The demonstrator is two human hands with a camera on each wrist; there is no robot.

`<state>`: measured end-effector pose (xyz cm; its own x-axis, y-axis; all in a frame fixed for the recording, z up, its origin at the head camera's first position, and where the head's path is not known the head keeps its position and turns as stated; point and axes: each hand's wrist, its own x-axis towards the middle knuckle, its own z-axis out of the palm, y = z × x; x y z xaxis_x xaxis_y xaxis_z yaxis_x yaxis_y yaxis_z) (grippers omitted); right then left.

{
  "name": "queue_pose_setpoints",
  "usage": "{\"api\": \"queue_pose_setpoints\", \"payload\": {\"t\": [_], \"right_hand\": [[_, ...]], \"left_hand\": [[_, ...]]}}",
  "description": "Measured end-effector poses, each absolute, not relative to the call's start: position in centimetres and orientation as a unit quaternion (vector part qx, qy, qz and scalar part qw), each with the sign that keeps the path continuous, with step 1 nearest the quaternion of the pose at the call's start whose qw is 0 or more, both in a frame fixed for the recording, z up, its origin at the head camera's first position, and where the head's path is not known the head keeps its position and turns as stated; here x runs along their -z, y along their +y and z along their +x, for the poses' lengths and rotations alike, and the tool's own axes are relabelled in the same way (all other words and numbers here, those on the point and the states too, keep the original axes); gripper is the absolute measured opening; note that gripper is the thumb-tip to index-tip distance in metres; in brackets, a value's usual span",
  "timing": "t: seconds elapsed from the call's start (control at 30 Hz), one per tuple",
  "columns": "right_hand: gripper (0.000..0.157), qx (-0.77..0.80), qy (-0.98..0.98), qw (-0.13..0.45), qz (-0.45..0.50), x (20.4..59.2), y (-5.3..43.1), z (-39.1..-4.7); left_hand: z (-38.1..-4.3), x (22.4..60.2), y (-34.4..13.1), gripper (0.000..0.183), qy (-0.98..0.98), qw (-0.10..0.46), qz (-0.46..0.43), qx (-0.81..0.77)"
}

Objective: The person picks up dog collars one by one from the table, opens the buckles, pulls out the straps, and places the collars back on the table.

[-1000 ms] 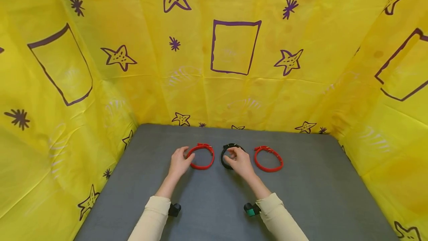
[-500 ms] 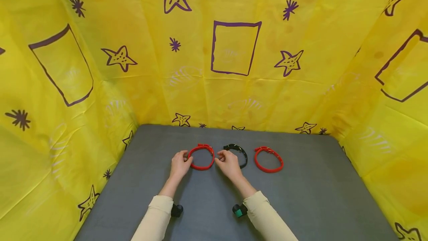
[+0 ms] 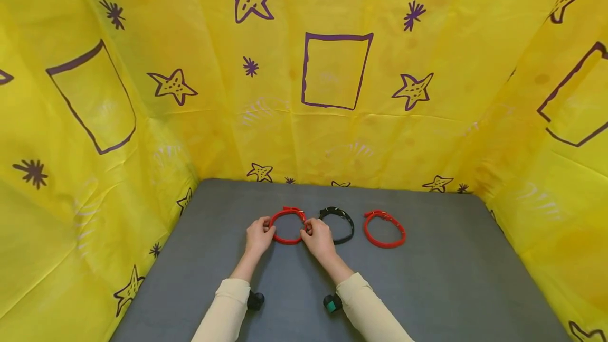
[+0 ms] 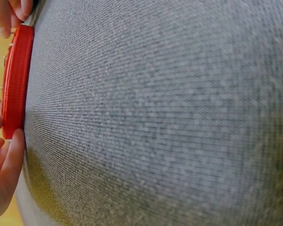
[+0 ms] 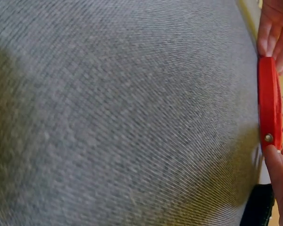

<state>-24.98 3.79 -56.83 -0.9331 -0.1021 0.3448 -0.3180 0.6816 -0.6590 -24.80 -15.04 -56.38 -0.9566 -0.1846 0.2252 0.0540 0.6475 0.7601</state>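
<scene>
Right hand's move: since a second ago the right hand [image 3: 318, 236] has shifted left, from over the black collar to the near red one; all three collars lie much as they did.
Leftmost collar: a round red collar of woven-looking strap with metal fittings [image 3: 287, 241] lies on the table between both hands, its loop fastened, its loose strap end and buckle at the far side.
Left hand: the left hand [image 3: 259, 237] pinches that collar's left edge, thumb and fingers on either side of the band.
Right hand's grip: thumb and fingers pinch the same collar's right edge; the right wrist view shows a round metal stud [image 5: 269, 137] just by the thumb.
Black collar: a black ring-shaped strap collar with small metal fittings [image 3: 352, 231] lies just right of the right hand, which hides part of its left edge.
Rightmost collar: a second round red strap collar [image 3: 386, 246] lies beyond the black one, apart from both hands.
Table: a flat grey, cloth-covered tabletop [image 3: 427, 278] bears all three.
Sleeves: cream cuffs, the left sleeve [image 3: 223, 310] and the right sleeve [image 3: 370, 310], end above small dark wrist cameras [image 3: 255, 301].
Walls: yellow fabric hangings [image 3: 332, 141] carry purple stars and frames.
</scene>
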Motion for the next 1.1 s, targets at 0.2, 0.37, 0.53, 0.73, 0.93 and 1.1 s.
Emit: {"api": "queue_pose_setpoints", "payload": {"t": [0.2, 0.37, 0.53, 0.73, 0.93, 1.1], "right_hand": [[0.018, -0.376, -0.907, 0.146, 0.118, 56.9, 3.5, -24.8], [0.017, -0.38, -0.906, 0.149, 0.11, 57.1, 3.3, -24.8], [0.017, -0.389, -0.898, 0.17, 0.113, 57.4, 3.1, -24.8], [0.019, -0.412, -0.88, 0.201, 0.124, 57.5, 3.5, -24.4], [0.022, -0.437, -0.868, 0.204, 0.116, 56.8, 4.5, -24.1], [0.024, -0.458, -0.85, 0.228, 0.127, 56.2, 5.7, -24.1]], "left_hand": [[-24.6, 56.3, -15.0, 0.028, -0.894, 0.135, 0.041, 0.426], [-24.6, 56.2, -14.9, 0.028, -0.892, 0.13, 0.046, 0.43], [-24.7, 56.2, -14.8, 0.03, -0.89, 0.131, 0.05, 0.433], [-24.4, 56.2, -14.5, 0.034, -0.885, 0.143, 0.048, 0.441], [-24.3, 55.5, -13.8, 0.036, -0.871, 0.152, 0.058, 0.464], [-24.0, 54.6, -12.7, 0.038, -0.852, 0.17, 0.057, 0.493]]}}
